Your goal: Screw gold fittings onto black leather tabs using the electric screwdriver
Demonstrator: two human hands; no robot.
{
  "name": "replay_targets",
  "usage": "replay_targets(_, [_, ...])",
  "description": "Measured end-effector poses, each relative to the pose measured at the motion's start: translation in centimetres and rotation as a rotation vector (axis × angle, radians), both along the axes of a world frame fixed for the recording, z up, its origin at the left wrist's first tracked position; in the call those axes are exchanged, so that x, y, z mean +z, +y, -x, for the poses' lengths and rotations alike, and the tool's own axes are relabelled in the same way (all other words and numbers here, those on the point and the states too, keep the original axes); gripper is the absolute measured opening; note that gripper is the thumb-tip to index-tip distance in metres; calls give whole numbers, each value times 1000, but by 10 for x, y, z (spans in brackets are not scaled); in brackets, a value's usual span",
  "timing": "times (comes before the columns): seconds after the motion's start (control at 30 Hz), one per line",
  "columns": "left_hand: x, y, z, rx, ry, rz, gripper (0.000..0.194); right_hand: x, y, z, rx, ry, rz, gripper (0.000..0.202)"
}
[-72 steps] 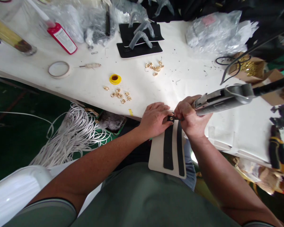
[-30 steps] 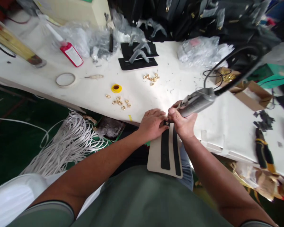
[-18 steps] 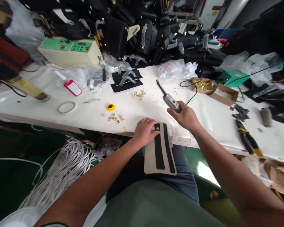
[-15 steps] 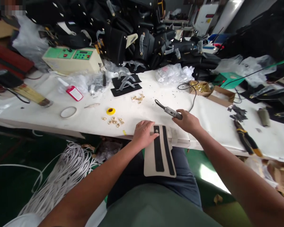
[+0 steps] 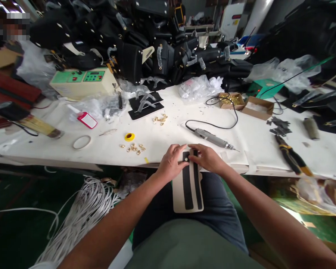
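Observation:
A beige flat panel (image 5: 179, 194) with two black strips hangs over the table edge above my lap. A small round metal stud (image 5: 186, 159) shows near the top of its left strip. My left hand (image 5: 172, 162) grips the panel's upper left edge, thumb beside the stud. From the other side my right hand (image 5: 207, 158) pinches the upper right part, fingertips close to the left ones. A grey corded electric screwdriver (image 5: 212, 138) lies on the table just beyond my right hand, its bit pointing right.
Gold hardware pieces (image 5: 133, 148), a yellow tape roll (image 5: 129, 136) and a red glue bottle (image 5: 87, 120) lie on the left. Pliers (image 5: 292, 155) and small boxes (image 5: 258, 107) are on the right. Black bags (image 5: 128, 61) are piled behind. White cord (image 5: 81, 213) covers the floor at left.
My right hand has let go of the electric screwdriver, which now lies on the table, and has moved left onto the panel. My left hand stays on the panel.

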State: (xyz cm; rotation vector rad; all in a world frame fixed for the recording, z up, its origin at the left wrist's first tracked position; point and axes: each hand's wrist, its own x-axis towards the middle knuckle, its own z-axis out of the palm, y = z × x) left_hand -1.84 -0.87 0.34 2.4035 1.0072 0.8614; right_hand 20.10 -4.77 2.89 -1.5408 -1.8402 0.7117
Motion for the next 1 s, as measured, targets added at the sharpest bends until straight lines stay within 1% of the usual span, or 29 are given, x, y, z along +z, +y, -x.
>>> replay_targets(0.07, [2, -8, 3, -11, -34, -26, 87, 6, -2, 3, 52, 133, 160, 28])
replay_targets(0.1, [5, -14, 5, 10, -69, -28, 90, 12, -6, 3, 80, 190, 199, 24])
replay_targets(0.13, [8, -20, 7, 49, -111, -20, 92, 19, -10, 4, 104, 232, 200, 23])
replay_targets(0.2, [17, -34, 13, 158, -204, 29, 93, 37, -25, 9, 114, 276, 101, 21])
replay_targets(0.23, [23, -41, 17, 197, -244, 59, 86, 47, -33, 12, 114, 282, 16, 18])
replay_targets(0.27, [30, -47, 21, 211, -280, 84, 74, 56, -42, 16, 119, 285, -79, 14])
replay_targets(0.33, [44, -59, 28, 155, -350, 93, 39, 71, -60, 24, 155, 281, -251, 10])
replay_targets(0.37, [50, -63, 32, 111, -383, 79, 26, 77, -68, 27, 188, 278, -309, 14])
replay_targets(0.4, [57, -67, 36, 68, -405, 55, 18, 81, -75, 29, 229, 277, -331, 19])
replay_targets(0.43, [63, -71, 39, 33, -417, 27, 15, 85, -81, 29, 273, 289, -315, 22])
replay_targets(0.47, [68, -73, 42, 3, -419, 0, 14, 87, -86, 28, 314, 322, -264, 23])
replay_targets(0.53, [76, -78, 46, -69, -396, -46, 13, 90, -91, 24, 371, 448, -110, 21])
replay_targets(0.57, [80, -80, 48, -106, -383, -62, 13, 91, -92, 22, 372, 509, -29, 20])
replay_targets(0.63, [84, -82, 49, -166, -367, -88, 12, 93, -91, 19, 316, 558, 81, 17])
replay_targets(0.7, [86, -83, 48, -210, -348, -114, 10, 95, -89, 19, 288, 504, 130, 17])
replay_targets(0.8, [86, -84, 47, -247, -319, -158, 5, 98, -85, 19, 358, 434, 169, 19])
replay_targets(0.87, [84, -84, 48, -255, -306, -187, 6, 98, -84, 17, 395, 448, 233, 21])
replay_targets(1.0, [81, -85, 50, -313, -251, -224, 15, 95, -86, 15, 329, 530, 427, 29])
